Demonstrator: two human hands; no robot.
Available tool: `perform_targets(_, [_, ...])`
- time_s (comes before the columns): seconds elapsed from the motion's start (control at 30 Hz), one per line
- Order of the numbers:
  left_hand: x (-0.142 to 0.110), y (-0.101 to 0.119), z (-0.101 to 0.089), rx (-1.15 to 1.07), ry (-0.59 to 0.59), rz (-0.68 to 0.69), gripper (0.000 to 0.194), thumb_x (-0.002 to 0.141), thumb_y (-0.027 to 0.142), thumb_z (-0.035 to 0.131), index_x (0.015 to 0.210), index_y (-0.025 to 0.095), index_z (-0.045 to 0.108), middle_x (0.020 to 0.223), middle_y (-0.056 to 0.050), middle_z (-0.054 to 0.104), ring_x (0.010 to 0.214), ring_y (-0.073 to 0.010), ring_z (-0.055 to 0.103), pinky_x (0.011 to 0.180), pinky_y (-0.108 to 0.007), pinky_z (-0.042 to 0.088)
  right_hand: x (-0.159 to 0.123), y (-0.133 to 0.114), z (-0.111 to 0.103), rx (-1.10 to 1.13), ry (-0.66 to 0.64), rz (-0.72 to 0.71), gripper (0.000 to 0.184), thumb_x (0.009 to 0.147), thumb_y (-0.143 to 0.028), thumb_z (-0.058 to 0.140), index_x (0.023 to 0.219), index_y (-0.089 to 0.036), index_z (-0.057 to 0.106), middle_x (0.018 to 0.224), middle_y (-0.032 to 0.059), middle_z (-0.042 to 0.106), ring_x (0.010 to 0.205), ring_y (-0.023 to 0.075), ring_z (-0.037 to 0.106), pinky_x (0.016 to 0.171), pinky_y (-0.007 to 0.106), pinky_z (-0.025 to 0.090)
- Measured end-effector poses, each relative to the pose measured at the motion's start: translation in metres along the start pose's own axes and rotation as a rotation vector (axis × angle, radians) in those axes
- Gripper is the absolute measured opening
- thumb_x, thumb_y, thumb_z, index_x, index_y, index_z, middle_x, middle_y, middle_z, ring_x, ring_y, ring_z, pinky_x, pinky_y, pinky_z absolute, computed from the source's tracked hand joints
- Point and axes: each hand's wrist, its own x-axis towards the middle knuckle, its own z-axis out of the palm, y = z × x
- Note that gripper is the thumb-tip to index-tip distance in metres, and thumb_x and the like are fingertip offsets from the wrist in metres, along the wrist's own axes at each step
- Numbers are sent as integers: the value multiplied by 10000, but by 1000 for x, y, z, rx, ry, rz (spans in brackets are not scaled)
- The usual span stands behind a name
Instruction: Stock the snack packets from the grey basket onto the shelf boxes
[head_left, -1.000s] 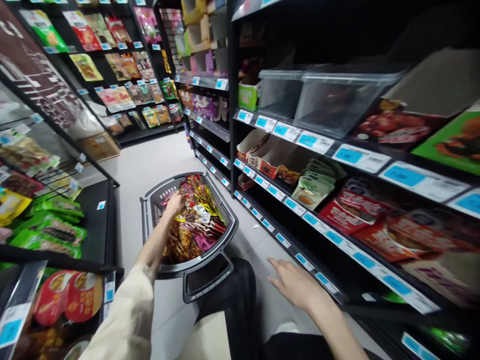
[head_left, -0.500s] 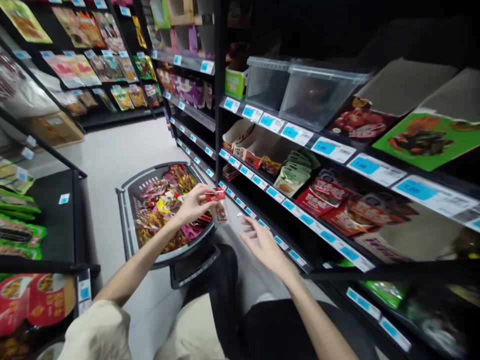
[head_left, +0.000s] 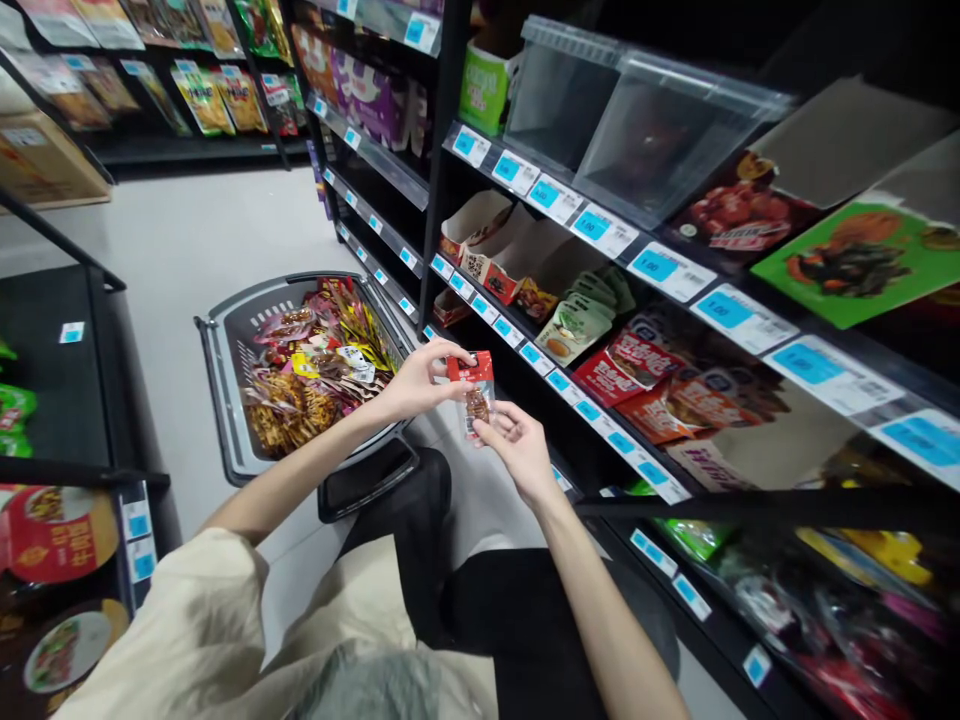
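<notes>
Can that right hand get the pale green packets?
Probably yes: the pale green packets sit near the right hand, at the shelf edge, nothing visibly blocking. But it seems to pinch the red-topped packet, so it might need to let go first.

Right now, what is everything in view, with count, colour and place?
Snack packet: one, red and clear, centre
Basket: one, grey, floor
Loose packets: many, mixed colours, in basket
Bins: two, transparent, right rack
Green boxes: two, green, bins' shelf
Pouches: several, light green, red, orange, below bins
Price tags: many, blue-white, along racks
Carton: one, brown, far left
Bagged snacks: many, mixed colours, far rack
Left hand: one, bare, packet's red top
Right hand: one, bare, packet's lower end
Left sleeve: one, beige, lower left
</notes>
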Motion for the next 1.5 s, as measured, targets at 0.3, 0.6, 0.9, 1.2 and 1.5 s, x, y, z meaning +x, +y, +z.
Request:
perform_targets(0.3, [0,-19,5,-365,-93,-129,579,757,336,910,1258,227,640,1431,-135,620,1221,-272,684,985,-395,609,-11,4,-4,-757,313,-707,187,956,-333,681,1074,-269,811,980,86,771,834,231,697,768,397,580])
perform_targets(0.6, [-11,-62,-5,-135,-169,-115,410,902,409,737,1223,159,692,1254,-136,747,1144,-279,725,1005,-428,576,-19,9,-9,-1160,158,-1109,338,984,-115,604,1192,-297,798,1024,86,791,857,214,672,781,385,512])
perform_targets(0.9, [-15,-137,-34,647,-358,209,199,900,152,576,1023,188,728,1258,-117,731,1291,-279,606,1159,-486,424,29,13,31,-72,398,-158,386,774,-453,886,1036,-198,761,939,75,784,740,218,745,737,391,671])
perform_targets(1.2, [-14,-146,-28,607,-276,146,274,836,89,532,999,216,712,1082,-58,755,1119,-235,655,1075,-431,442,173,-12,45,347,236,-83,239,740,-116,846,952,-176,754,1029,79,797,1074,233,776,1098,381,594])
perform_targets(1.5, [-13,-146,-25,677,-335,118,188,846,113,548,945,224,663,1020,-53,728,1094,-243,623,1063,-427,393,332,-74,94,205,359,-136,256,826,-232,820,1010,-169,652,1042,104,762,1186,239,724,1065,430,592])
